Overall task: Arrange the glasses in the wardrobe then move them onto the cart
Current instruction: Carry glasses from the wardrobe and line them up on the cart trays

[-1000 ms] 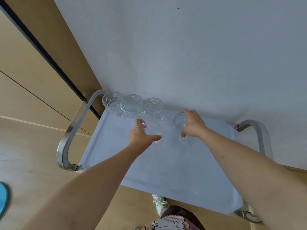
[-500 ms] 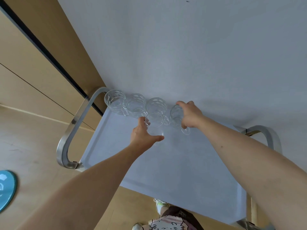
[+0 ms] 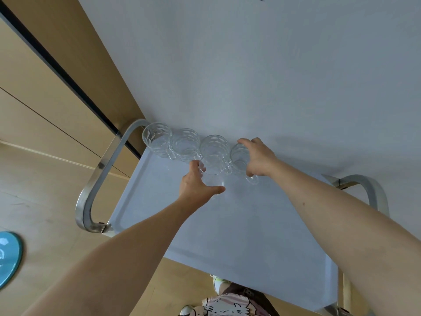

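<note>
Pale blue cart tray (image 3: 239, 236) below, pushed up against a pale wall (image 3: 262, 65), with a curved steel handle (image 3: 100, 179) on the left end and a second one (image 3: 369, 190) on the right. Three clear patterned mugs in a row along the far edge, touching the wall or nearly so: first (image 3: 157, 139) at the left corner, second (image 3: 185, 143) beside it, third (image 3: 215, 145) next along. Fourth mug (image 3: 238, 156) at the right end of that row, gripped from above and behind by the right hand (image 3: 258, 159), fingers curled over its rim, thumb low near its loop. Cannot tell whether its base sits on the tray. Fifth, a plain glass (image 3: 211, 169), just in front of the row, between third and fourth, held by the left hand (image 3: 197, 185) with fingers wrapped round its left side and thumb stretched under its near side. Bare forearms reaching in from both lower corners. Wooden floor (image 3: 34, 190) to the left, a blue round object (image 3: 9, 258) at the left edge, tan panelling (image 3: 34, 76) beyond. Patterned clothing and a shoe at the bottom edge.
</note>
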